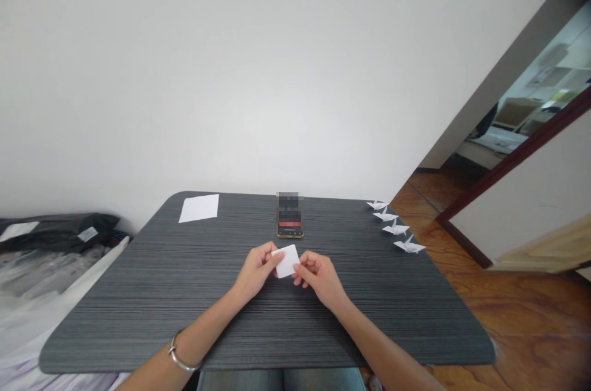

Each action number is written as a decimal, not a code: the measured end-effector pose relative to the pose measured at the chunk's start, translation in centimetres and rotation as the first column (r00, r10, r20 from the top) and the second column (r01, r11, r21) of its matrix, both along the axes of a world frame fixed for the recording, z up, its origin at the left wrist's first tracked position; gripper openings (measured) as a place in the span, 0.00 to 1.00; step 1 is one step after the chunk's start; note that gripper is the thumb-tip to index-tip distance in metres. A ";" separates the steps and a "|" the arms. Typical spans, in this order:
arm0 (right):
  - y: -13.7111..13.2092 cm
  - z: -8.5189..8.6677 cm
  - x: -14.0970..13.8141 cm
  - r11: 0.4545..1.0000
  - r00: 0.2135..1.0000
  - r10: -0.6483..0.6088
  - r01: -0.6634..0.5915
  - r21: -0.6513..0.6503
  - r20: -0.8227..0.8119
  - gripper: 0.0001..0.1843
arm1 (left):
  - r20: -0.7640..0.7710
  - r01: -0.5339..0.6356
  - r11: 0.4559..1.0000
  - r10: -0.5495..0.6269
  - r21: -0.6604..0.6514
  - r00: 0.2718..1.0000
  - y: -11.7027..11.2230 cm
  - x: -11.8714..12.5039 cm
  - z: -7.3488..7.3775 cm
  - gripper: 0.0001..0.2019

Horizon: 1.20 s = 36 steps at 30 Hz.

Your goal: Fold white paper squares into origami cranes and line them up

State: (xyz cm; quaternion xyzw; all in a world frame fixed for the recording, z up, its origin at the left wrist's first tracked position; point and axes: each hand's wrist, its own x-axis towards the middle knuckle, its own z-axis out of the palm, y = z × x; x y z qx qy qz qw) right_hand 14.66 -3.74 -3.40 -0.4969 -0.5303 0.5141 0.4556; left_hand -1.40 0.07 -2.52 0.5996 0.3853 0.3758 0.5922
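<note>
A small folded square of white paper (287, 261) is held between my two hands, a little above the dark table (221, 292). My left hand (257, 269) pinches its left edge, thumb on top. On the opposite side, my right hand (319, 275) grips the lower right corner between thumb and fingers. The fingers behind the paper are partly hidden. Just beyond the hands a phone (290, 216) with a lit, blurred screen lies near the wall. Several white paper cranes (396, 229) stand in a row along the table's right side.
A white sheet of paper (199, 208) lies at the table's far left. The white wall (286, 71) borders the back edge. Bagged items (41, 271) are piled left of the table. Wooden floor (530, 311) and a doorway are to the right.
</note>
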 end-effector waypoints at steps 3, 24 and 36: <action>0.2 0.1 0.6 0.991 0.993 -0.118 0.117 0.064 0.010 0.13 | 0.001 0.084 0.995 -0.084 -0.051 0.996 -0.1 0.2 -0.1 0.14; -0.7 1.3 0.4 0.890 0.967 -0.138 0.027 0.456 0.212 0.03 | 0.154 0.008 0.995 -0.023 0.099 0.988 -0.2 -0.2 0.7 0.07; -0.5 0.8 0.3 0.940 0.955 -0.148 0.055 0.337 0.257 0.04 | 0.170 -0.071 0.993 0.055 0.092 0.984 -0.4 0.1 0.7 0.11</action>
